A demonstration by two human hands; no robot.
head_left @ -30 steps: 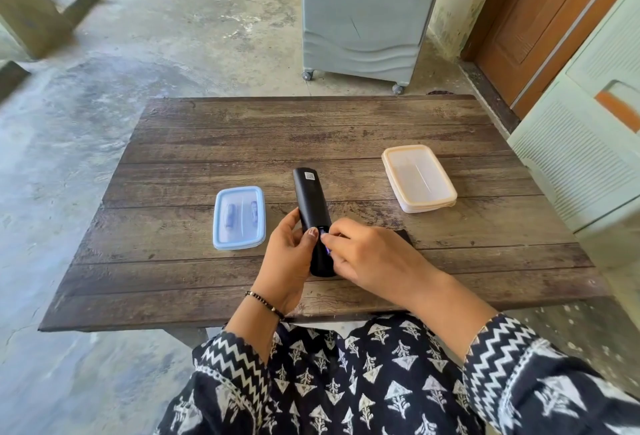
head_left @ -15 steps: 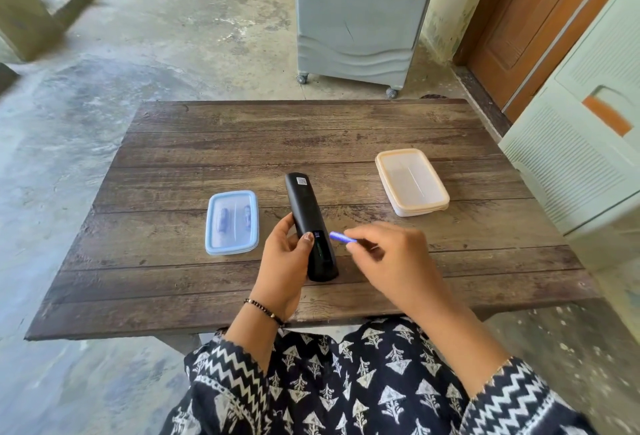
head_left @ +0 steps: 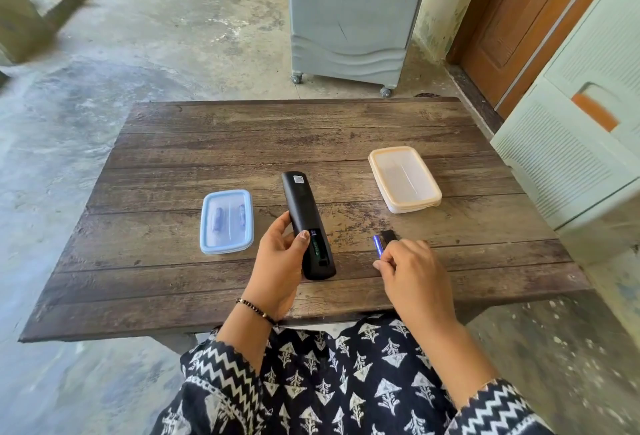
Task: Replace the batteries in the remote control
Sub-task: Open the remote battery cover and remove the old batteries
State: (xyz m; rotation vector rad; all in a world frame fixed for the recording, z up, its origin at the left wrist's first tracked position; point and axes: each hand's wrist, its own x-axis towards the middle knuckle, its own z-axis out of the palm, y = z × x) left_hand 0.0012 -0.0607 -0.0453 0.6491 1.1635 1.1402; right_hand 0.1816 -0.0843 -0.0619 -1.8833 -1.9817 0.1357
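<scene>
Left hand (head_left: 277,261) grips the long black plastic remote control (head_left: 308,226) lying back-up, its battery bay open by my thumb. Right hand (head_left: 408,268) pinches a small blue battery (head_left: 377,246) just right of it: I judge this the removal step. Next, drop it in the orange-rimmed tub (head_left: 403,180) beyond my right hand.

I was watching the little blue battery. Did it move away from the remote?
Yes. The blue battery, pinched in the right hand, has gone rightward from the remote, toward the orange-lidded box, and is now beside the battery cover on the table.
</scene>
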